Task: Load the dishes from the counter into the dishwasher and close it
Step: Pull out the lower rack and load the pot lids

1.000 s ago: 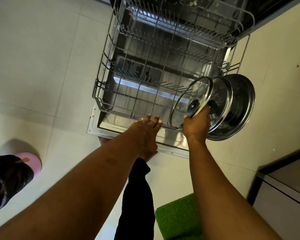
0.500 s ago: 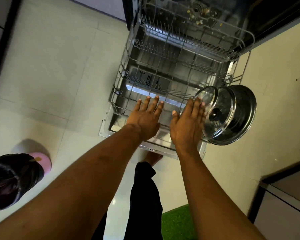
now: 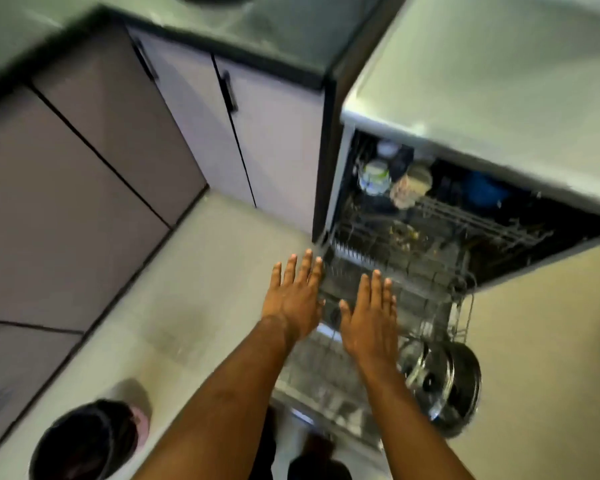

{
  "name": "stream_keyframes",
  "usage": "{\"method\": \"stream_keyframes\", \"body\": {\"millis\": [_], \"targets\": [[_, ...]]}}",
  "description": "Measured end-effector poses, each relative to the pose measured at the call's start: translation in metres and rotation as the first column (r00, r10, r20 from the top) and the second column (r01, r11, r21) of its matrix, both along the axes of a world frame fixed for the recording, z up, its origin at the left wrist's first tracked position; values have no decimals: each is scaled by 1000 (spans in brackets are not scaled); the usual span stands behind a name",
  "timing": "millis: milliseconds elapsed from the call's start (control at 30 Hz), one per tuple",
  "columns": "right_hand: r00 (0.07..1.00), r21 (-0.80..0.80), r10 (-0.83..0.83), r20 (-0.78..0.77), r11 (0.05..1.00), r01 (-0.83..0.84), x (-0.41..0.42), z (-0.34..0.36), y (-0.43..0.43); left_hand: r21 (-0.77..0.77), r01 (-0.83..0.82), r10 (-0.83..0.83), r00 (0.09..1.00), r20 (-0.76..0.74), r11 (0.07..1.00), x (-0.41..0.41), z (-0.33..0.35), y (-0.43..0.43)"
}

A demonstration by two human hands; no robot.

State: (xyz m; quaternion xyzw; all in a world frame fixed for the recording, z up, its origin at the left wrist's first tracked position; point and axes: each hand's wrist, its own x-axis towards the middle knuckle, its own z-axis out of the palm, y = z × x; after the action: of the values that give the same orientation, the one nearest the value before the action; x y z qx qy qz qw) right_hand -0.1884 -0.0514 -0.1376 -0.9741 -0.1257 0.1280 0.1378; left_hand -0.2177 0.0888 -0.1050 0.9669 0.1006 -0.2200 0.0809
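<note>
Lids (image 3: 430,379) right of right hand (image 3: 369,323) | left hand (image 3: 293,303) beside | fingers straight, empty

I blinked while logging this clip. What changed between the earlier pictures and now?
The right hand let go of the glass lid; it and the left hand now hover open over the lower rack. The view tilted up. The glass lid and steel lid stayed standing at the rack's right side.
</note>
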Motion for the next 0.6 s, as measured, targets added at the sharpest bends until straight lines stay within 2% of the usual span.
{"method": "stream_keyframes", "body": {"millis": [100,267,433,600], "targets": [[991,13,105,87,994,-107,26,62,34,40,-54,49,993,110,998,15,70,30],[890,59,207,407,966,-252,81,150,115,125,-153,108,944,312,980,45,162,107],[801,-20,347,489,922,-387,105,229,213,213,-244,124,881,456,946,54,225,208],[773,22,391,500,886,-462,112,265,322,235,-291,140,853,503,927,52,247,325]]}}
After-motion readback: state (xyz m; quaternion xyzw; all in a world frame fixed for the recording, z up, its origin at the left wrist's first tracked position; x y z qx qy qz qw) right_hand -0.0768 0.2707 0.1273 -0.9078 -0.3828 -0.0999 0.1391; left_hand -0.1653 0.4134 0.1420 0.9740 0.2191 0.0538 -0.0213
